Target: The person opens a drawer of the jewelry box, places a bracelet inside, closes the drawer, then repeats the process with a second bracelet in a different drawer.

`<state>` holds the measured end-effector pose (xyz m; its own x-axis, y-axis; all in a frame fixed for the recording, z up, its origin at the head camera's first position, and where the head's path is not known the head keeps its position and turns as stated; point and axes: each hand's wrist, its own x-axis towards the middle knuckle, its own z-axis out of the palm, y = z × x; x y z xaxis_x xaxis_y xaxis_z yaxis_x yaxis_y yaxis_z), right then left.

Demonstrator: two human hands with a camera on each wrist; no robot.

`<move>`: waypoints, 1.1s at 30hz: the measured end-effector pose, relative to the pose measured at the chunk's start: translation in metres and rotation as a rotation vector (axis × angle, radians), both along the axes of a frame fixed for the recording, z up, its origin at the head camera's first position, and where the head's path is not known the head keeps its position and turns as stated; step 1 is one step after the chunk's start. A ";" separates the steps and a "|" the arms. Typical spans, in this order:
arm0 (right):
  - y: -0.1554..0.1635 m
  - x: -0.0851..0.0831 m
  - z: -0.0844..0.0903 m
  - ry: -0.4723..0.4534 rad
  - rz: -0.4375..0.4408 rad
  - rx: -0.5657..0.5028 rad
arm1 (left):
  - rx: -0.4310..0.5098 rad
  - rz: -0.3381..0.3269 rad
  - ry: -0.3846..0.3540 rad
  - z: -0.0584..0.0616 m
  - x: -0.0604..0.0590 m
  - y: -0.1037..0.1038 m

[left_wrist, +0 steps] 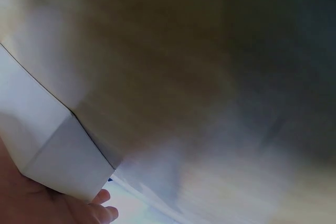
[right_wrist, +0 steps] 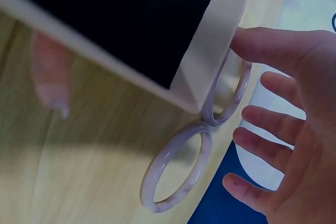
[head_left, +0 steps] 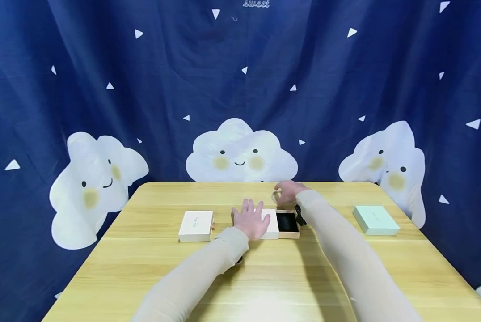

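My left hand (head_left: 250, 221) rests with spread fingers on a white drawer box (head_left: 272, 230) in the middle of the table. Its drawer (head_left: 289, 235), lined in black, is pulled out to the right. In the left wrist view, the hand's edge lies against a white box corner (left_wrist: 73, 156). My right hand (head_left: 289, 192) is just behind the drawer, its fingers loosely bent and apart in the right wrist view. Beside it, a pale marbled bangle (right_wrist: 157, 169) lies on the table, touching a second bangle (right_wrist: 243, 88) partly hidden by the drawer corner. I see nothing in its grasp.
A white box (head_left: 196, 226) with a small tab stands to the left on the wooden table (head_left: 152, 273). A mint-green box (head_left: 376, 220) is at the right. Behind the table's far edge hangs a dark blue curtain (head_left: 164, 80) with clouds.
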<state>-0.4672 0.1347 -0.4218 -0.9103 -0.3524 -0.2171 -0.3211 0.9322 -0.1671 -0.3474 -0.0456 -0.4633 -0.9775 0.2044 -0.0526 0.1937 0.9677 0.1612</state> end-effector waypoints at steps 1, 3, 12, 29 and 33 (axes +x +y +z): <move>-0.001 -0.001 -0.001 -0.002 -0.002 0.001 | 0.004 0.001 0.001 0.000 0.000 0.000; -0.003 -0.002 -0.001 -0.002 -0.002 0.003 | 0.003 0.002 0.002 -0.001 0.000 0.000; -0.007 -0.008 -0.006 0.000 0.002 0.029 | 0.002 0.010 0.008 -0.004 -0.002 0.001; -0.010 -0.001 -0.005 0.042 0.025 0.030 | -0.006 0.010 0.028 -0.002 -0.001 0.000; -0.012 0.004 -0.002 0.046 0.024 0.037 | -0.010 0.013 0.031 -0.003 0.000 0.000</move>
